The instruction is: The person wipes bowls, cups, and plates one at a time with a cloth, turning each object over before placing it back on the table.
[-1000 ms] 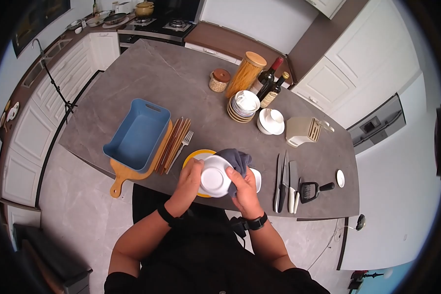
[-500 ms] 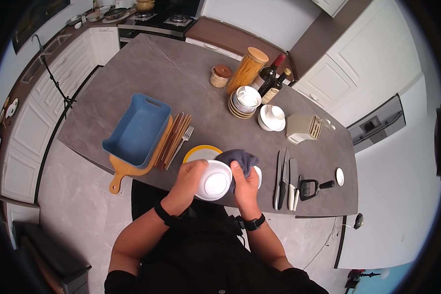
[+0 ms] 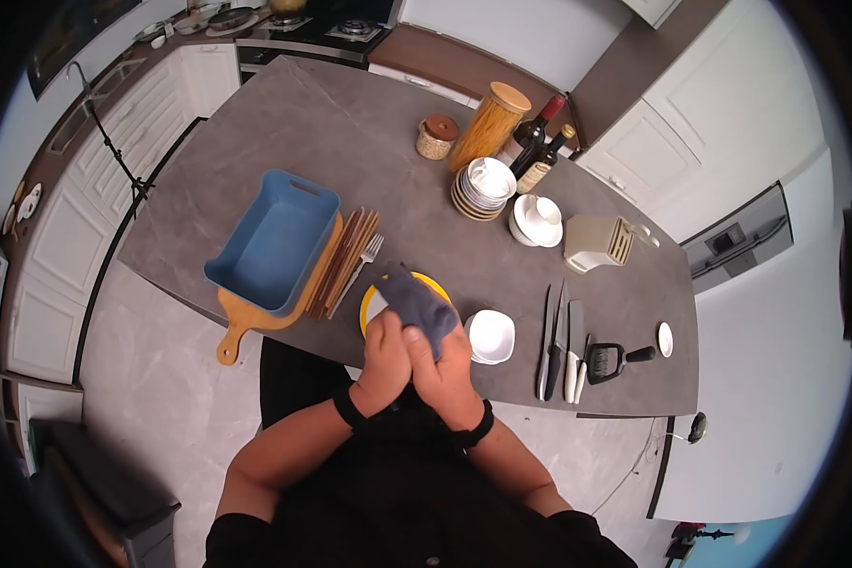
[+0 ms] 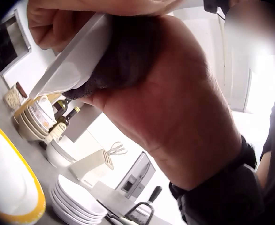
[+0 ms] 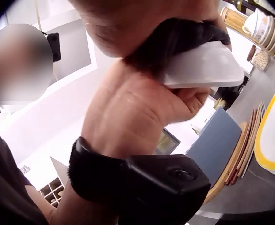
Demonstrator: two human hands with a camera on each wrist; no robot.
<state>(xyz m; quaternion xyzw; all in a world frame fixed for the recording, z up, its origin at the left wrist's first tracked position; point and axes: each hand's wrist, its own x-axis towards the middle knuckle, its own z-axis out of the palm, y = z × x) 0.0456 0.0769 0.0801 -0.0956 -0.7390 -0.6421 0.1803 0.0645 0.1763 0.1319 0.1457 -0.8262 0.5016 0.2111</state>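
Both hands raised together above the near edge of the counter, over the yellow-rimmed plate. Left hand gripping a small white dish by its edge, fingers curled round it. Right hand clutching a grey cloth, pressed against the dish. Just right: stacked white dishes. Farther right: knives. Left: blue baking dish on a wooden board.

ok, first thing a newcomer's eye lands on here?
Both hands at the counter's near edge: the left hand holds a white dish while the right hand presses a grey cloth over it. Beside them, a yellow-rimmed plate and a blue baking dish further left.
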